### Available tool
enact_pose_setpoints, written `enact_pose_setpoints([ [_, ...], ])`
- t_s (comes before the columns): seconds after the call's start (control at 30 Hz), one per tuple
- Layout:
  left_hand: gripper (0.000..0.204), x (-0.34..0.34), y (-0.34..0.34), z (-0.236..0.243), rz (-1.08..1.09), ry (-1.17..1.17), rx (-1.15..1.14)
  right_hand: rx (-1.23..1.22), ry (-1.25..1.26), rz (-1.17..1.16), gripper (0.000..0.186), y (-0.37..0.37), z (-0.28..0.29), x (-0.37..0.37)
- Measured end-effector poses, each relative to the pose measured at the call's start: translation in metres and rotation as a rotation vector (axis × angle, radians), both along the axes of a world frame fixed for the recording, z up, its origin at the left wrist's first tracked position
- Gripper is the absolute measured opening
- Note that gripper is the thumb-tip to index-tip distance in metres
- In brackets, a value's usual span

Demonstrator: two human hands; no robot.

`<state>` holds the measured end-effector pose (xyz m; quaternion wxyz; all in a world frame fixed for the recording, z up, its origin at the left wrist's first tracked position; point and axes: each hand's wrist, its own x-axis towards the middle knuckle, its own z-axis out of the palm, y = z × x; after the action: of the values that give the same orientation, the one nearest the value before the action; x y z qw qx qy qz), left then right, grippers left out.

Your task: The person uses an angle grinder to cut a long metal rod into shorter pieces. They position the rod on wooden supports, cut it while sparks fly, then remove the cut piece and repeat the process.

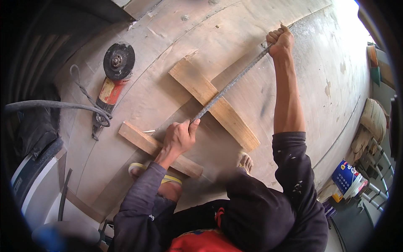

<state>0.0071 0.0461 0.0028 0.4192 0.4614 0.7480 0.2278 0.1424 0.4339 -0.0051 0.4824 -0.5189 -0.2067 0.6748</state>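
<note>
A dark ribbed steel bar (235, 82) slants up to the right across a pale wooden plank (235, 122). Near its lower end my left hand (179, 136) is closed round it, thumb along the bar. My right hand (280, 41) grips the upper end in a fist, that arm stretched far out. A second, shorter wood piece (145, 140) lies on the floor, partly behind my left forearm. Whether the bar presses on the plank or hangs just above it, I cannot tell.
An angle grinder (110, 90) lies disc-up on the dusty floor (155, 101) at left, its grey cable (50, 103) running off left. My sandalled feet are close to the wood. At right stand a blue-and-white bucket (346, 178), metal tubes (375, 193) and sacks (372, 117).
</note>
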Motion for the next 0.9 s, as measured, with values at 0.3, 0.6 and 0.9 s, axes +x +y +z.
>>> enact_pose_setpoints([
  [0.3,0.052,-0.002,-0.006,-0.002,0.007,0.02,-0.008,-0.097,-0.409,0.01,0.018,-0.002,-0.013,-0.017],
  [0.6,0.052,0.007,-0.002,0.001,-0.023,0.07,-0.037,0.283,-1.128,0.404,0.023,0.054,-0.104,0.046],
  [0.9,0.03,0.002,-0.013,0.001,0.252,0.236,0.31,-0.039,-0.164,0.351,0.048,-0.023,0.012,0.033],
])
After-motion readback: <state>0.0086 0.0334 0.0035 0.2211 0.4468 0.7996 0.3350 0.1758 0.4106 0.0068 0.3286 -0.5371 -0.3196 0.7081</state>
